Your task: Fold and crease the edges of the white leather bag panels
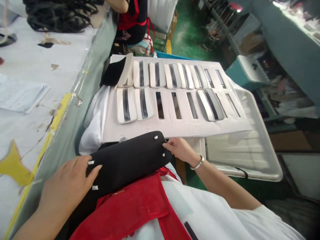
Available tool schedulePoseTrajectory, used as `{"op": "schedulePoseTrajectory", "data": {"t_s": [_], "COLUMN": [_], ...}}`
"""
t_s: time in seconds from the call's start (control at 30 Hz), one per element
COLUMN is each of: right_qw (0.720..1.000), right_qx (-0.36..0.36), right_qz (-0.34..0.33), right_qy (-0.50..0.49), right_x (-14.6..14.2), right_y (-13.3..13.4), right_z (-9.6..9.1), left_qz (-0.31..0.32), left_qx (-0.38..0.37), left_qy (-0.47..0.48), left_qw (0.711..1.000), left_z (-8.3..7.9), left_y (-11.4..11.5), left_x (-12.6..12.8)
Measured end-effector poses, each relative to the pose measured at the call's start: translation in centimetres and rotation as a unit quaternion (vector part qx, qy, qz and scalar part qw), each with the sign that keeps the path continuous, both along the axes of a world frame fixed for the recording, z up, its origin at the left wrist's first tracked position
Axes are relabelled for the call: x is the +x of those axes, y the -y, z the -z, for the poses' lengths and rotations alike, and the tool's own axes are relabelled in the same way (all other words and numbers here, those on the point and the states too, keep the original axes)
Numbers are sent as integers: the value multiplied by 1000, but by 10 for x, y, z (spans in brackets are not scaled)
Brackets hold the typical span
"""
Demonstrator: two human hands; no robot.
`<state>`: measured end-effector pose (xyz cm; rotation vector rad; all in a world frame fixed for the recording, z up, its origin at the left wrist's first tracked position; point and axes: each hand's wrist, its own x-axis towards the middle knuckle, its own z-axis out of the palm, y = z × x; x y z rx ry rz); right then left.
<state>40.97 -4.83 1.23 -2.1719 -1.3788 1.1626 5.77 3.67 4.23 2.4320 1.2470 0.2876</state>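
A black fabric piece [130, 160] with small white tabs along its edges lies across my lap, over a red apron [132, 206]. My left hand [67, 186] grips its near left end, thumb on top. My right hand [178, 148], with a metal bracelet on the wrist, pinches its far right end. Just beyond, a white board [175, 128] with rows of slots carries several white shoe-shaped pieces with dark stripes [135, 105].
The board rests on a white plastic tray [252, 156] to my right. A worktable [30, 86] with papers, a yellow cut-out [12, 163] and a heap of black straps [60, 15] runs along the left. Another person in black and red [132, 20] sits ahead.
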Motion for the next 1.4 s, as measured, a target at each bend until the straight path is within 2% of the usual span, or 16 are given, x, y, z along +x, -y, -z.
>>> {"op": "schedulePoseTrajectory", "data": {"t_s": [0.03,0.07,0.13,0.2,0.27,0.37,0.6,0.67,0.73,0.83,0.93,1.0,1.07,1.2,1.3,1.4], "right_qw": [1000,1000,1000,1000,999,998,999,999,999,996,994,998,992,949,929,921], "right_qx": [4,7,14,29,49,55,5,14,34,67,83,56,20,13,10,9], "right_qz": [-1,-1,-1,-3,-5,-2,4,-6,-21,-42,-40,-14,23,85,105,119], "right_qy": [1,3,7,10,9,-2,-53,-40,-10,41,57,-8,-124,-302,-355,-370], "right_x": [0,1,3,4,6,9,14,15,15,15,15,16,17,21,21,18], "right_y": [1,1,2,3,5,6,4,3,3,3,6,11,18,38,51,59], "right_z": [-1,-3,-4,-4,-2,2,9,8,7,7,10,13,16,18,21,26], "left_qz": [-1,34,122,174,184,177,141,135,133,183,252,258,250,254,271,283], "left_qx": [55,82,87,63,27,-28,-89,-74,-26,41,44,41,39,38,43,58], "left_qy": [-22,-46,-22,9,16,9,-21,-37,-35,-6,12,10,1,-24,-47,-62], "left_qw": [998,995,988,983,982,984,986,987,990,982,967,965,968,966,960,955], "left_z": [-4,-6,-2,10,23,34,32,31,30,28,29,32,34,36,35,37], "left_y": [-1,-1,-3,-6,-11,-20,-30,-27,-19,0,17,24,26,28,34,43], "left_x": [25,52,107,152,182,202,214,215,212,202,190,185,183,181,178,176]}}
